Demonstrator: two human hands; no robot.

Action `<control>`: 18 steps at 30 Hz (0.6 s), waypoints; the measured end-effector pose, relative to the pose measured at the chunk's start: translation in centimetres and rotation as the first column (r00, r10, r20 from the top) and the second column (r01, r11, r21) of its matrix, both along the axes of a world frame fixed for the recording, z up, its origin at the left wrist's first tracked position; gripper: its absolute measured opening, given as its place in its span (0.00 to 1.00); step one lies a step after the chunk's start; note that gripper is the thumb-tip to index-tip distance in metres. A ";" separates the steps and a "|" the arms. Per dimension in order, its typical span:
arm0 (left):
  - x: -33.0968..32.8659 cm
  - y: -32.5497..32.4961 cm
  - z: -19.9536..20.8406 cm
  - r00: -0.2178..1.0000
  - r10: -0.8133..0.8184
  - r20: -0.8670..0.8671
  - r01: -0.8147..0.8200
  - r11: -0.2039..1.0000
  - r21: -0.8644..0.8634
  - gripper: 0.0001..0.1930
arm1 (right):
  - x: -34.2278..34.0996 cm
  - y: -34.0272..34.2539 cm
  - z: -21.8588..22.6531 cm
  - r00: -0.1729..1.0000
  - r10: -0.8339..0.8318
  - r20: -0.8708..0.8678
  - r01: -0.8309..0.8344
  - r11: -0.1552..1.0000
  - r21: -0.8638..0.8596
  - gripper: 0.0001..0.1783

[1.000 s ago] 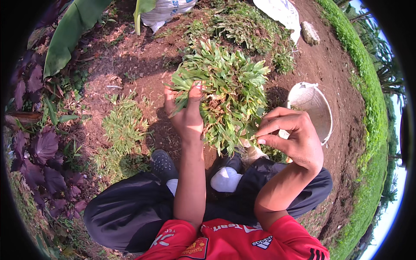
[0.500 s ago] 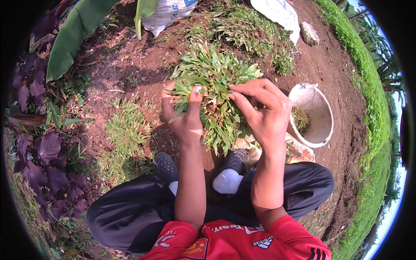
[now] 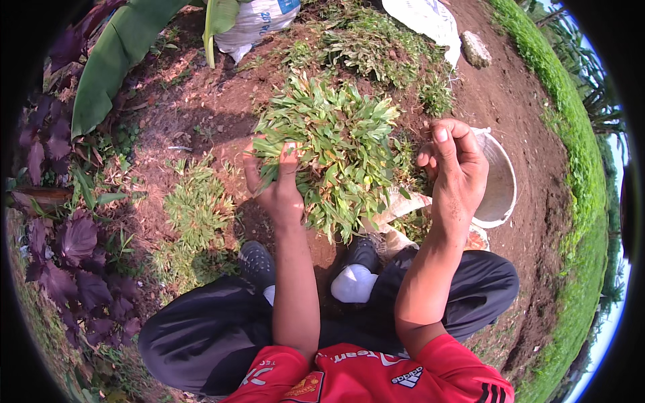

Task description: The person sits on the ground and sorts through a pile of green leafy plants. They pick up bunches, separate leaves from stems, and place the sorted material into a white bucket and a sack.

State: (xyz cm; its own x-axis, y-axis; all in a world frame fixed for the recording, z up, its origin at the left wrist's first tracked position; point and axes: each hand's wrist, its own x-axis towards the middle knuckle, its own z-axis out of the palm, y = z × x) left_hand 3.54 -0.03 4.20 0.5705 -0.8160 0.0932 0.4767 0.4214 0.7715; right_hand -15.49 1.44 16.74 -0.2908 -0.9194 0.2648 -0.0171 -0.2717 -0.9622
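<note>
A thick clump of leafy green grass (image 3: pixel 346 151), with some yellow and brown blades in it, is held up in front of my shins. My left hand (image 3: pixel 277 198) grips it at its left side, the thumb over the blades and the other fingers partly hidden behind them. To the right of the clump and apart from it is my right hand (image 3: pixel 460 171), raised beside the white bucket. Its fingers are curled and pinched against the thumb. Whatever small bit they may hold is too small to make out.
The white bucket (image 3: pixel 500 174) stands tilted at the right, partly behind my hand. More grass clumps (image 3: pixel 198 208) lie on the soil at the left, and others (image 3: pixel 373 47) at the far side. White sacks (image 3: pixel 259 23), a stone (image 3: pixel 476 50) and purple-leaved plants (image 3: pixel 77 235) are around me.
My right hand has pulled away from the clump, moving right toward the bucket. The left hand still holds the clump, shifted slightly left and down.
</note>
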 end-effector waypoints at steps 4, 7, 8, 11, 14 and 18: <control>0.4 -0.5 -0.5 0.993 -0.030 -0.115 0.047 0.987 0.153 0.28 | -5.6 -1.2 -1.4 0.983 -0.090 -0.160 0.114 0.983 0.147 0.07; -0.7 -0.1 0.0 0.974 -0.080 -0.211 0.109 0.985 0.132 0.27 | -11.3 -1.9 -3.8 0.745 -0.270 -0.610 0.502 0.829 0.246 0.07; -1.2 0.0 0.2 0.987 -0.078 -0.140 0.094 0.989 0.111 0.26 | -12.7 -1.8 -4.8 0.713 -0.334 -0.616 0.606 0.736 0.302 0.10; -2.6 0.2 0.8 0.992 -0.114 -0.056 0.118 0.990 0.081 0.25 | -14.8 -1.3 -6.8 0.515 -0.242 -0.822 0.741 0.609 0.284 0.13; -3.6 0.1 1.4 0.986 -0.159 -0.040 0.160 0.987 0.012 0.23 | -12.6 -1.2 -5.8 0.607 -0.232 -0.760 0.502 0.853 0.140 0.15; -4.2 0.3 2.2 0.990 -0.130 0.061 0.129 0.991 0.024 0.22 | -5.8 -0.8 -1.2 0.788 0.052 -0.613 -0.033 0.999 0.041 0.18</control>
